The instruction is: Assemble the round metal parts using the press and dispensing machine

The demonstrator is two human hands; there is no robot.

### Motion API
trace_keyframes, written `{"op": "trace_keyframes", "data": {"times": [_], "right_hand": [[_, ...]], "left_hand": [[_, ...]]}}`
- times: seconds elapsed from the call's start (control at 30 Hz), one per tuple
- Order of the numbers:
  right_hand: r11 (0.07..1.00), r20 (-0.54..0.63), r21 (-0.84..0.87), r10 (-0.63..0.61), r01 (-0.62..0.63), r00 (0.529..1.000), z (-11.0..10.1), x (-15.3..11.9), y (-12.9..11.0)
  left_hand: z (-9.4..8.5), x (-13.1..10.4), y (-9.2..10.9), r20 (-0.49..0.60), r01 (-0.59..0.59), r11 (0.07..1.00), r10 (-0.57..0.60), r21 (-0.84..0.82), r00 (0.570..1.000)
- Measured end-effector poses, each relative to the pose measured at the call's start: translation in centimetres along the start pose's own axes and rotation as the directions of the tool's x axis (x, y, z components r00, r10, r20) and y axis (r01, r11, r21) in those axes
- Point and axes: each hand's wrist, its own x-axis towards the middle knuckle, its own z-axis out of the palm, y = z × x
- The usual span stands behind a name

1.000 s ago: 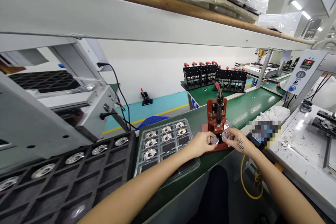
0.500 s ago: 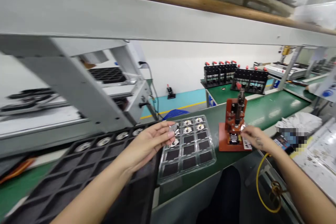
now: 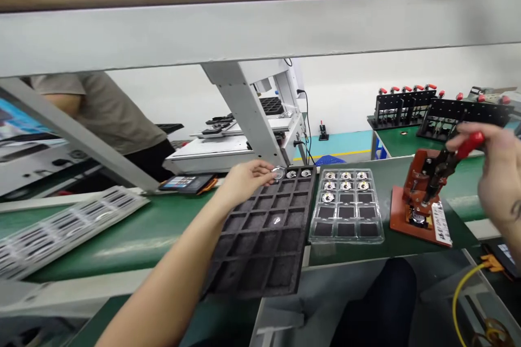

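My left hand [image 3: 250,181] pinches a shiny round watch-like part [image 3: 278,173] at the back row of a black compartment tray [image 3: 264,236]. Two similar round parts [image 3: 298,173] lie in the cells to its right. My right hand [image 3: 499,168] is closed round the red handle [image 3: 470,145] of a small toggle press [image 3: 421,181] with an orange-brown base. Another round part [image 3: 418,219] sits in the press's fixture, under its plunger. Between tray and press lies a clear plastic tray [image 3: 347,239] with several round parts in its far cells.
A grey shelf beam [image 3: 260,32] crosses above the bench. At left are a pale slotted rack [image 3: 69,227] and a dark device with a screen [image 3: 187,183]. A person in a grey shirt [image 3: 109,114] stands behind. Black clamp fixtures [image 3: 402,108] stand at the back right.
My view has turned left. My left hand has moved from the clear tray to the black tray's back row. My right hand has gone from the press's fixture up to its red handle.
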Motion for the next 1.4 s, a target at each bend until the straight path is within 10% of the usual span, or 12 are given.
{"op": "trace_keyframes", "data": {"times": [0.2, 0.43, 0.8, 0.97, 1.07, 1.17, 1.27, 1.4], "right_hand": [[0.941, 0.051, 0.060, -0.336, 0.333, 0.941, 0.4, -7.3, 3.6], [0.919, 0.244, -0.086, -0.355, 0.385, 0.902, -3.5, -10.3, 3.4], [0.995, 0.204, -0.058, -0.069, 0.082, 0.977, -7.8, -18.4, 2.5], [0.994, 0.175, -0.078, 0.089, -0.076, 0.981, -8.7, -19.6, 2.3], [0.948, 0.200, 0.069, 0.291, -0.310, 0.936, -7.9, -19.5, 1.2], [0.874, 0.286, 0.245, 0.349, -0.420, 0.892, -7.0, -18.9, -0.1], [0.826, 0.306, 0.316, 0.376, -0.466, 0.875, -7.4, -18.2, -0.9], [0.849, 0.199, 0.241, 0.430, -0.470, 0.880, -10.0, -18.3, -1.1]], "left_hand": [[5.8, 3.5, -4.3, 0.101, -0.072, 0.954, 0.045, 0.291, 0.994], [11.0, 4.9, -4.9, 0.239, -0.197, 0.877, 0.098, 0.438, 0.966], [16.8, 3.1, -1.0, 0.344, -0.223, 0.848, 0.051, 0.480, 0.938], [16.6, 1.1, 5.1, 0.403, -0.379, 0.870, 0.239, 0.316, 0.883], [18.6, -2.5, 11.1, 0.427, -0.626, 0.777, 0.589, -0.064, 0.686], [21.7, -6.8, 16.7, 0.251, -0.871, 0.362, 0.924, -0.333, 0.288], [25.0, -9.9, 20.8, 0.075, -0.932, -0.053, 0.994, -0.359, -0.085], [28.5, -12.0, 23.9, -0.050, -0.879, -0.225, 0.973, -0.421, -0.226]]}}
